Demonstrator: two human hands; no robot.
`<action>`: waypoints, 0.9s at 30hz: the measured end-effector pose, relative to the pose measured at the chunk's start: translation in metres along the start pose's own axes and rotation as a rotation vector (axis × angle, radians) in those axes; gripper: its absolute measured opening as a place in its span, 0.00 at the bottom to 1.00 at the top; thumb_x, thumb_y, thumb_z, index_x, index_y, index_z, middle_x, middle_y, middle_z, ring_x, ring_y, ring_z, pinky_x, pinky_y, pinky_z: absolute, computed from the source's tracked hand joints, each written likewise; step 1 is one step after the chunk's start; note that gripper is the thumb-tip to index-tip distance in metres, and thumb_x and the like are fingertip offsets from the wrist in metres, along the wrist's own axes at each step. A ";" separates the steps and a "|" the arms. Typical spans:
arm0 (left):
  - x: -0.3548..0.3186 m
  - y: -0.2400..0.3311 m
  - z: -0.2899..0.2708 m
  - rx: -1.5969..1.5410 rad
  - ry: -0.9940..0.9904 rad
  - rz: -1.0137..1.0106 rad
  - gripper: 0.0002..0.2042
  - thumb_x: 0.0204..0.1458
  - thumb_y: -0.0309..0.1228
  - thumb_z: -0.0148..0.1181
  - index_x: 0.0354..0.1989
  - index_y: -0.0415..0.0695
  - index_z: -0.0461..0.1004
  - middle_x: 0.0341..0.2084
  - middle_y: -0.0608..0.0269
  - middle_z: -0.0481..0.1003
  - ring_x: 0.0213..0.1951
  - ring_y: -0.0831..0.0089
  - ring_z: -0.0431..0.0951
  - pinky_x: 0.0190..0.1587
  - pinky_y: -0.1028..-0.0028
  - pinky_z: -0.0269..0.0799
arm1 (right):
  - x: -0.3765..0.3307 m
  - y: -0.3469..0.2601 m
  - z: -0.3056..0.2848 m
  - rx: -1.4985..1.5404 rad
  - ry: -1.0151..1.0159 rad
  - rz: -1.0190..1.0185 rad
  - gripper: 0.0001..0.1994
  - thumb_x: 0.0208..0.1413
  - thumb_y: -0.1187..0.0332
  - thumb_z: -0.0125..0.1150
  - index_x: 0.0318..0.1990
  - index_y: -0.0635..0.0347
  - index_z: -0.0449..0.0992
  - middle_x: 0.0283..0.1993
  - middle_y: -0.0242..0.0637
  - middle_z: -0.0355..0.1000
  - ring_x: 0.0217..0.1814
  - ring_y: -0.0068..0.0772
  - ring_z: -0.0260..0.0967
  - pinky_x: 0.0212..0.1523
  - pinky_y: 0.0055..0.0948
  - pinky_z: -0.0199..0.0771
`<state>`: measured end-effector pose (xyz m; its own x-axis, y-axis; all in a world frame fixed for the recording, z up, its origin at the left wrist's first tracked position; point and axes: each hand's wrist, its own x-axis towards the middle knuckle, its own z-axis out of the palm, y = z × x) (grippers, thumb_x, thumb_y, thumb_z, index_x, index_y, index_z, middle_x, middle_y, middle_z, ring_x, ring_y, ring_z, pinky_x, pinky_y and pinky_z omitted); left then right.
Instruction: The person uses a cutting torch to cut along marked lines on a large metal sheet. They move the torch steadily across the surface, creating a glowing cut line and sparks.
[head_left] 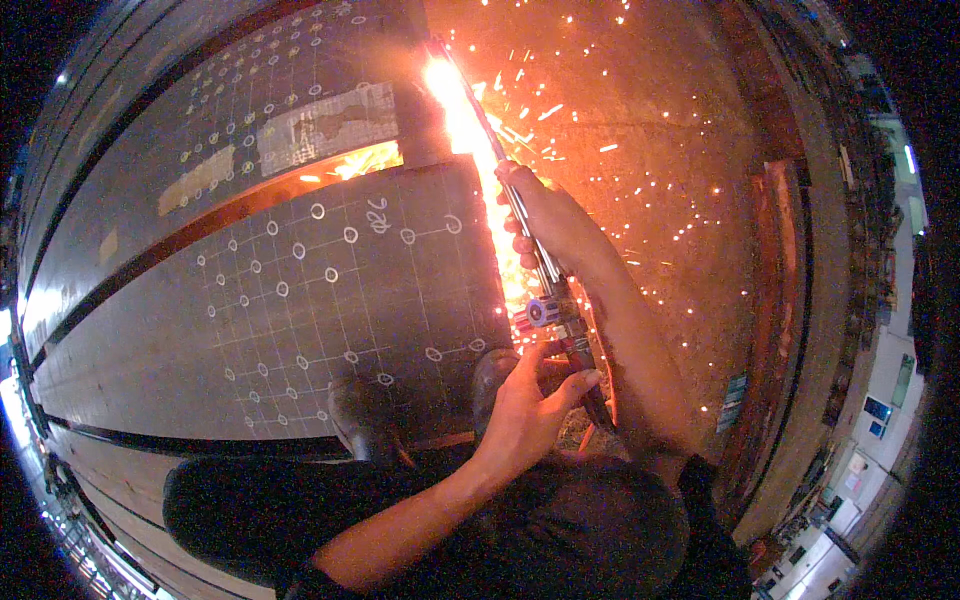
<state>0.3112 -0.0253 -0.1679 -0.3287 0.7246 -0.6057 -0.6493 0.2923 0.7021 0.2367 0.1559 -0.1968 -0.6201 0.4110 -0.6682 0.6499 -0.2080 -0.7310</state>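
Note:
A cutting torch (530, 238) runs from the middle of the view toward the top, its tip lost in a bright orange-white glare. My right hand (548, 215) is closed around the torch's metal tubes, forward of the valve knob (541, 313). Farther back, my left hand (530, 400) grips the dark rear handle, thumb and fingers wrapped about it. Beneath the flame lies a steel plate (300, 335) with chalk lines and small circles; glowing light follows its right edge. Another chalk-marked plate (225, 95) lies beyond it.
Sparks (610, 148) scatter over the brown floor (660, 90) on the right. A gap with orange light (365, 162) separates the plates. My shoes (370, 415) rest on the near plate. A rusty steel beam (780, 260) stands along the right. A hose (603, 375) trails below the torch.

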 end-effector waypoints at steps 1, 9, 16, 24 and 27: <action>-0.001 0.001 0.000 -0.025 0.005 -0.011 0.21 0.54 0.32 0.63 0.53 0.38 0.65 0.43 0.52 0.75 0.44 0.66 0.77 0.48 0.68 0.75 | -0.001 -0.001 0.001 0.005 0.004 -0.001 0.26 0.59 0.40 0.47 0.35 0.59 0.68 0.19 0.27 0.59 0.14 0.19 0.56 0.14 0.24 0.61; -0.001 0.003 0.001 -0.062 -0.032 -0.032 0.22 0.55 0.31 0.63 0.55 0.37 0.64 0.44 0.51 0.75 0.45 0.65 0.77 0.47 0.67 0.76 | -0.013 -0.010 0.000 -0.065 0.022 -0.013 0.29 0.59 0.39 0.44 0.38 0.61 0.70 0.19 0.29 0.62 0.14 0.21 0.58 0.15 0.26 0.63; 0.000 -0.010 0.000 -0.039 -0.021 0.013 0.23 0.55 0.31 0.63 0.56 0.38 0.63 0.45 0.53 0.73 0.47 0.64 0.76 0.46 0.67 0.76 | -0.012 -0.009 0.002 -0.011 -0.001 0.034 0.29 0.59 0.39 0.46 0.41 0.62 0.69 0.22 0.31 0.62 0.15 0.20 0.58 0.16 0.26 0.64; -0.004 -0.001 0.002 -0.007 -0.004 -0.020 0.22 0.54 0.31 0.64 0.55 0.39 0.64 0.45 0.53 0.72 0.44 0.66 0.76 0.46 0.69 0.76 | -0.018 -0.013 0.004 -0.003 -0.019 0.049 0.29 0.58 0.39 0.48 0.41 0.61 0.68 0.24 0.32 0.63 0.17 0.20 0.58 0.17 0.25 0.64; -0.003 -0.005 0.002 0.012 -0.006 -0.011 0.22 0.54 0.31 0.64 0.54 0.39 0.64 0.44 0.54 0.73 0.44 0.67 0.76 0.46 0.69 0.75 | -0.018 -0.011 0.002 -0.005 -0.019 0.058 0.29 0.57 0.39 0.48 0.41 0.61 0.68 0.24 0.31 0.62 0.17 0.20 0.58 0.17 0.25 0.64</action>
<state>0.3169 -0.0277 -0.1690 -0.3171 0.7252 -0.6111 -0.6448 0.3076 0.6997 0.2394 0.1496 -0.1769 -0.5893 0.3819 -0.7119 0.6870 -0.2269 -0.6904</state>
